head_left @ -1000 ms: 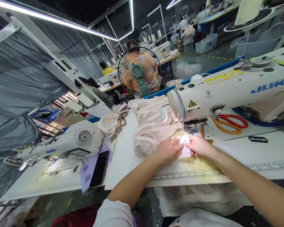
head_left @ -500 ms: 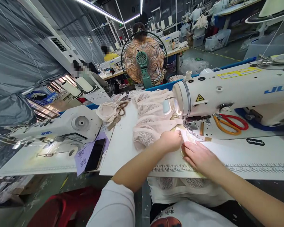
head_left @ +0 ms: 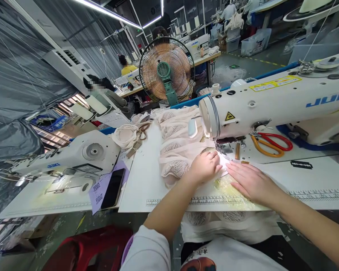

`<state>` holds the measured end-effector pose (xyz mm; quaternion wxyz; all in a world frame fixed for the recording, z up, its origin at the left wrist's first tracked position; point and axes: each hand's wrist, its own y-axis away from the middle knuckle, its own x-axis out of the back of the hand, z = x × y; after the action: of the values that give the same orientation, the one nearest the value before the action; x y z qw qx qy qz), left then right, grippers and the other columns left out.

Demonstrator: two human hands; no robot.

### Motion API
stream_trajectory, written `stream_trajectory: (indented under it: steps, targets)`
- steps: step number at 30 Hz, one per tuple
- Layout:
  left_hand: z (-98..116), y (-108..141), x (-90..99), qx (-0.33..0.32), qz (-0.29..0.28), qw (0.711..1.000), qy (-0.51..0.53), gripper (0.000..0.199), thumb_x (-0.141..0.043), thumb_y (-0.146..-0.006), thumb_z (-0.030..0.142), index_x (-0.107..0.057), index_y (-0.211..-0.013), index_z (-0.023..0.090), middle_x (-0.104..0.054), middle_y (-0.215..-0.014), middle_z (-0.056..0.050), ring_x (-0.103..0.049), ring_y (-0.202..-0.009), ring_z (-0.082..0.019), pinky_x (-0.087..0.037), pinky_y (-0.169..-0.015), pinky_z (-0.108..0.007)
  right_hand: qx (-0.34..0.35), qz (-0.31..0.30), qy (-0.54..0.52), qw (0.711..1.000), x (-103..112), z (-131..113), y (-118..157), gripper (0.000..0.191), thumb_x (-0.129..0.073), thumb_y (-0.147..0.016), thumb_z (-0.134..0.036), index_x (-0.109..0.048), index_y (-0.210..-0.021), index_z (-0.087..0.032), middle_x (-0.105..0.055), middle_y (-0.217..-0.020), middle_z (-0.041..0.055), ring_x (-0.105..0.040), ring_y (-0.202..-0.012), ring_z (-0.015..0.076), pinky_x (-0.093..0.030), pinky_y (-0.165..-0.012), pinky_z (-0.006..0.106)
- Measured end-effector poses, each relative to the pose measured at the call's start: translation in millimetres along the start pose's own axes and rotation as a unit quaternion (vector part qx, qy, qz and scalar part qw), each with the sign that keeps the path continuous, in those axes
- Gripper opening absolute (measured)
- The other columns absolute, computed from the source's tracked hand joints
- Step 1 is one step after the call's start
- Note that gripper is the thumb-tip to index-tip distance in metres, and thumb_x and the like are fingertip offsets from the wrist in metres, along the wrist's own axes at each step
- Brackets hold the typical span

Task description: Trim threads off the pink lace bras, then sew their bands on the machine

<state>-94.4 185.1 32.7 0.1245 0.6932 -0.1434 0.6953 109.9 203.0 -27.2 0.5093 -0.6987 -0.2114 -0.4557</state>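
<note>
Under the needle area of the white sewing machine [head_left: 243, 101] lies pale fabric [head_left: 222, 161]. My left hand [head_left: 205, 166] rests on its left side with fingers curled together, and what they hold is hard to make out. My right hand [head_left: 250, 182] lies flat on the fabric's right side, fingers stretched out. Cream lace garments [head_left: 173, 150] are bunched on the table left of the needle. Below my right hand, yellowish material [head_left: 228, 190] shows on the table by the printed ruler.
Orange and red scissors [head_left: 271, 145] and a black blade [head_left: 301, 165] lie right of the needle. A phone [head_left: 113, 188], rolled cream strips [head_left: 125, 136] and a second sewing machine [head_left: 84, 154] are at the left. A fan [head_left: 167, 71] stands behind.
My right hand has moved right and flattened, its fingers now apart from my left hand. My left hand has turned over the fabric. The camera view has shifted slightly.
</note>
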Motion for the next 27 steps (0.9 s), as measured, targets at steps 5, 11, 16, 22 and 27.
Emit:
stream_trajectory:
  steps: [5, 11, 16, 22, 27]
  targets:
    - [5, -4, -7.8, 0.035, 0.034, 0.999, 0.007, 0.035, -0.046, -0.089, 0.034, -0.059, -0.113, 0.012, -0.059, -0.126, -0.011, -0.055, -0.108, -0.025, -0.047, -0.091, -0.038, -0.029, -0.002, -0.009, 1.000, 9, -3, 4, 0.037, -0.038, -0.093, -0.031, -0.062, -0.114, -0.012, -0.064, -0.120, 0.0124, -0.057, -0.111, 0.0281, -0.046, -0.084, 0.042]
    - [9, -4, -9.3, 0.047, 0.051, 0.998, 0.014, 0.038, -0.051, -0.086, 0.033, -0.056, -0.116, 0.010, -0.058, -0.126, -0.012, -0.054, -0.109, -0.025, -0.047, -0.092, -0.039, -0.045, 0.003, -0.053, 0.998, 19, -4, 14, 0.032, -0.040, -0.092, -0.029, -0.064, -0.109, -0.016, -0.067, -0.114, 0.0092, -0.060, -0.107, 0.0247, -0.049, -0.087, 0.041]
    - [11, -3, -7.3, 0.054, 0.038, 0.998, 0.015, 0.039, -0.052, -0.085, 0.032, -0.055, -0.117, 0.011, -0.057, -0.127, -0.012, -0.053, -0.111, -0.026, -0.046, -0.093, -0.040, -0.048, 0.025, -0.076, 0.996, 22, -2, 16, 0.028, -0.042, -0.091, -0.026, -0.065, -0.105, -0.017, -0.069, -0.108, 0.0100, -0.062, -0.102, 0.0236, -0.051, -0.088, 0.041]
    - [9, -3, -9.8, 0.052, 0.042, 0.998, 0.014, 0.042, -0.052, -0.085, 0.036, -0.055, -0.119, 0.012, -0.057, -0.128, -0.013, -0.053, -0.112, -0.027, -0.045, -0.093, -0.041, -0.052, 0.044, -0.079, 0.994, 23, -1, 15, 0.026, -0.043, -0.090, -0.023, -0.066, -0.101, -0.018, -0.071, -0.103, 0.0092, -0.064, -0.098, 0.0232, -0.052, -0.088, 0.041]
    - [9, 0, -11.2, 0.036, 0.054, 0.998, 0.015, 0.044, -0.050, -0.085, 0.037, -0.055, -0.118, 0.009, -0.056, -0.129, -0.013, -0.053, -0.110, -0.027, -0.045, -0.093, -0.040, -0.032, 0.039, -0.066, 0.997, 20, -4, 7, 0.025, -0.046, -0.089, -0.022, -0.064, -0.105, -0.015, -0.067, -0.112, 0.0120, -0.060, -0.106, 0.0262, -0.049, -0.091, 0.043]
